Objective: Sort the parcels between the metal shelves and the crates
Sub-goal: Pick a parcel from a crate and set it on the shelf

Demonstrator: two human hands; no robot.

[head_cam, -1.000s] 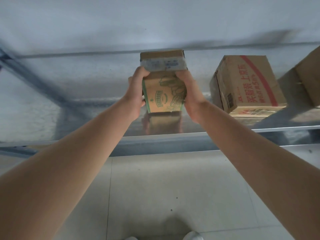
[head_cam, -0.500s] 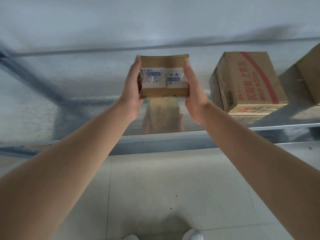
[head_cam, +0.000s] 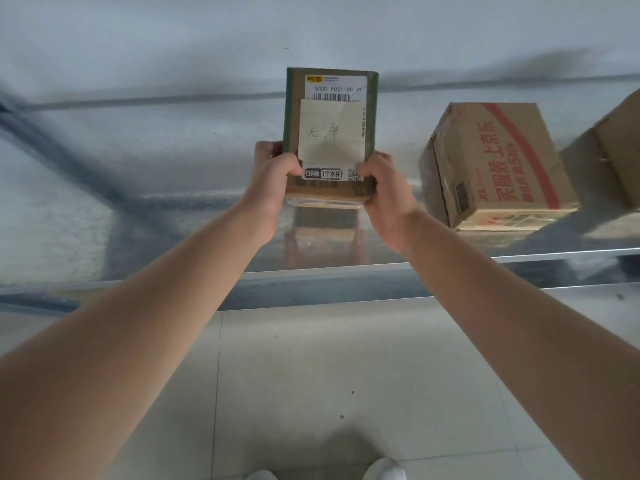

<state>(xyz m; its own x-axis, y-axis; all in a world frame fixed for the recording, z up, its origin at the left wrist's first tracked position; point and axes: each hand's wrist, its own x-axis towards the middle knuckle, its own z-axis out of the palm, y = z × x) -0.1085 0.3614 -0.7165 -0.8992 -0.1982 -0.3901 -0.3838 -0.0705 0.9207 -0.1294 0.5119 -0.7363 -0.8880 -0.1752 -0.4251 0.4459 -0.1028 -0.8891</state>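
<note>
Reaching forward with both arms stretched out, the left hand (head_cam: 273,174) and right hand (head_cam: 384,188) clasp one small parcel (head_cam: 329,133) by its lower corners, thumbs pressed on its labelled face. It stands upright, raised above the middle of the metal shelf (head_cam: 207,168), whose shiny surface mirrors it. Two more cardboard boxes rest on the shelf toward its right end: a red-printed box (head_cam: 498,168) and, just beside it, a second box (head_cam: 620,147) cut off by the frame edge.
</note>
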